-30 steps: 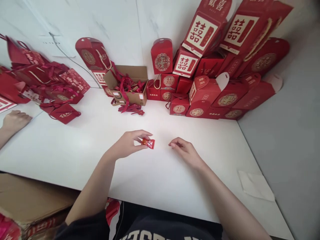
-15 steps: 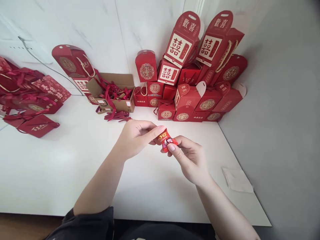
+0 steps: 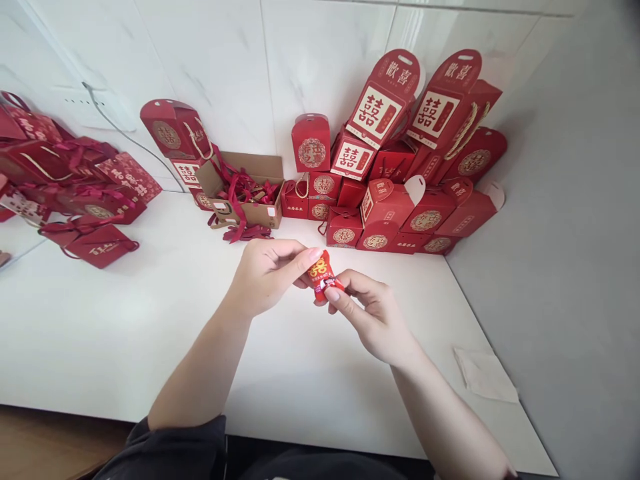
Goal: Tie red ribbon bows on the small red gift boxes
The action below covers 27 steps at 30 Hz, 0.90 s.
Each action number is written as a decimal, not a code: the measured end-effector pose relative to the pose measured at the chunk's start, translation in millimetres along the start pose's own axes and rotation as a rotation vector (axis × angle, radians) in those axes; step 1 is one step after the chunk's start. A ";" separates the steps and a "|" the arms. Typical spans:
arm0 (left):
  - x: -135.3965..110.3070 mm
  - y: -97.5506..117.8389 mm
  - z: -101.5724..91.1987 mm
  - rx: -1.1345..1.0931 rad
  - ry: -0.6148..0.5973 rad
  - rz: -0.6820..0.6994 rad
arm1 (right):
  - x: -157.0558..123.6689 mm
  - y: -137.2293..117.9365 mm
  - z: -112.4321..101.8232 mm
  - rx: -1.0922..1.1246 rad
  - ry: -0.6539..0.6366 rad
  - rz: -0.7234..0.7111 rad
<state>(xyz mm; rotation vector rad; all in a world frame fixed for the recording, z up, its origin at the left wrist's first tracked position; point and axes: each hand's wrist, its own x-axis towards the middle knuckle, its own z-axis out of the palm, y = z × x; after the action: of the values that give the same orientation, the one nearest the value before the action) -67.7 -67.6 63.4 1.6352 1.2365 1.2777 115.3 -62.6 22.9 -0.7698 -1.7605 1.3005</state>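
Observation:
Between both hands, above the white table, is a small red wrapped candy (image 3: 320,270) with gold and white print on its wrapper. My left hand (image 3: 273,277) pinches its upper left end between thumb and fingers. At the lower right end, my right hand (image 3: 367,310) grips the wrapper with thumb and forefinger. Both hands are closed on the candy, and the fingers behind it are partly hidden. Beyond them stand stacked red gift boxes (image 3: 387,213) with gold and white emblems.
A cardboard box (image 3: 250,210) of dark red ribbons stands near the tiled wall. More red boxes (image 3: 103,247) with ribbons sit at the left. A folded white tissue (image 3: 485,375) lies by the grey wall (image 3: 565,233) on the right. The white table (image 3: 125,327) spreads beneath my arms.
The camera view has shifted, so the boxes appear farther right and lower. The candy has turned slightly, showing more of its gold print. Both hands keep their hold on it.

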 end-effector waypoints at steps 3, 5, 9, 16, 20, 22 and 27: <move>-0.6 -0.7 -4.1 0.024 -0.024 -0.001 | 1.5 2.8 0.5 0.030 -0.057 0.034; -1.4 0.0 -5.8 0.050 -0.026 -0.004 | 2.3 3.4 0.8 0.052 -0.096 0.048; -0.5 0.5 -7.2 0.078 -0.013 0.000 | 3.6 3.1 0.7 0.092 -0.148 0.069; 7.8 -7.1 -5.5 -0.029 -0.080 -0.120 | 2.2 2.4 -1.0 0.113 -0.180 0.092; 9.1 -7.9 -3.3 -0.107 -0.111 -0.157 | 0.9 0.0 -3.2 0.103 -0.173 0.085; 8.4 -7.0 -4.0 -0.128 -0.123 -0.153 | 0.6 -1.1 -4.4 0.093 -0.167 0.085; 4.4 -3.1 -5.5 -0.217 -0.314 -0.140 | 0.6 -1.2 -6.1 0.069 -0.078 0.066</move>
<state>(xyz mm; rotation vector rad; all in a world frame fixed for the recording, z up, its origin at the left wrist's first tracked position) -73.6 -62.6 63.3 1.4959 0.9666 0.9864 120.3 -59.5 25.1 -0.7537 -1.7541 1.4451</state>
